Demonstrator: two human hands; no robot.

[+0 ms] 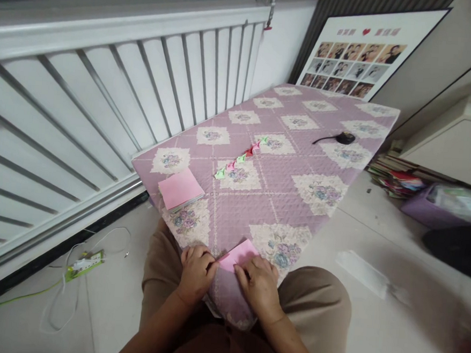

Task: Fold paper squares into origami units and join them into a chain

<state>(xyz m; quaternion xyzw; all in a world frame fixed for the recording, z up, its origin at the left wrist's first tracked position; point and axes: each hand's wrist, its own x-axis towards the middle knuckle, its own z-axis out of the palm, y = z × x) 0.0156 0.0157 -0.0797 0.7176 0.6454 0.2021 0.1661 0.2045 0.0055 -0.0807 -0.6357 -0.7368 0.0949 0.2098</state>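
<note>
A pink sheet of folding paper point(238, 253) lies at the near corner of the cloth-covered table point(275, 211), with a fold along its left side. My left hand point(197, 270) has its fingers curled and pinches the paper's left corner between thumb and fingers. On the right edge, my right hand point(259, 283) grips the same paper, thumb on top and fingers bent over the side. A stack of square paper point(181, 190), pink on top, sits ahead of my left hand. Beyond it runs a diagonal row of several small folded paper pieces point(241, 158) in green, pink and red.
A black object with a thin tail point(345, 138) rests toward the table's far right. A white radiator point(145, 89) borders the left side. A photo board point(352, 55) leans behind. On the floor are a power strip point(86, 263) with cables and a purple bin point(435, 206).
</note>
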